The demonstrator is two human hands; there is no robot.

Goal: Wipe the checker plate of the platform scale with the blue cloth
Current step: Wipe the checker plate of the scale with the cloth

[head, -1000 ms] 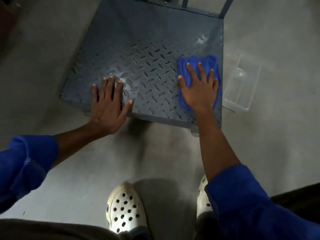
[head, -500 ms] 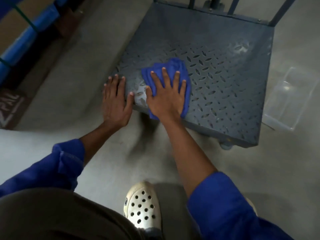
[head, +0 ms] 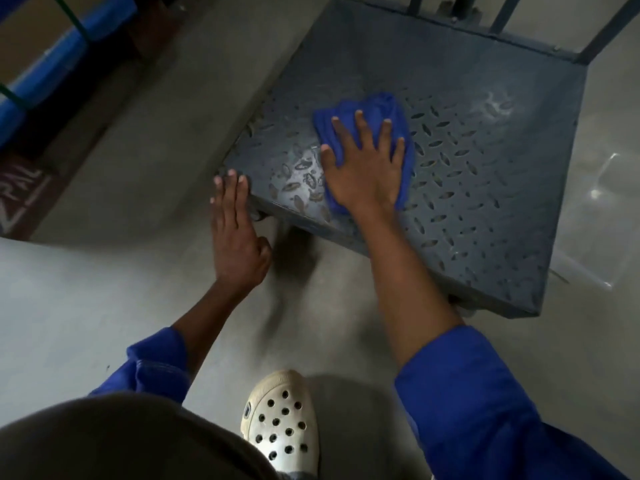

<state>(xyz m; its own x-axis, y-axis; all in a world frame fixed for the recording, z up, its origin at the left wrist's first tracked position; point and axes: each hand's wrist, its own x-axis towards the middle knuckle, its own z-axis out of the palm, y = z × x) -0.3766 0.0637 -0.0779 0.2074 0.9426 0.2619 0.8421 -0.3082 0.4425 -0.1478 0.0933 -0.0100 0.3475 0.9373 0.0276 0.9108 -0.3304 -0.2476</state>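
Floor (head: 104, 306): smooth grey concrete, seen from above, dimly lit; a pale glare patch is noted left of the scale.

Platform scale: a grey steel platform standing on the floor, with upright bars (head: 502, 15) rising from its far edge. A small foot is visible under its near corner.

Checker plate (head: 485, 188): dark grey, embossed with lozenge-shaped treads; worn, shiny treads are concentrated near the plate's near-left corner, and a whitish smear is seen toward its far-right area.

Container (head: 595, 209): clear plastic, lying on the floor just right of the plate (contents cannot be made out).

Stacked goods (head: 52, 60): blue-wrapped, banded with green strap, stored well left of the plate.

Blue cloth (head: 367, 112): bunched and creased, laid on the plate's left half, closer to its near edge than to the bars.

Right hand (head: 363, 174): pressed flat upon the cloth, fingers spread; nothing is clasped, the grip being released and the palm bearing down.

Left hand (head: 235, 237): flat and unclenched, fingertips touching the plate's near-left corner; nothing is held.

Sleeves (head: 485, 410): blue, rolled above the forearms.

Shoe (head: 280, 424): cream clog with holes, planted on the floor nearer the wearer than the plate.
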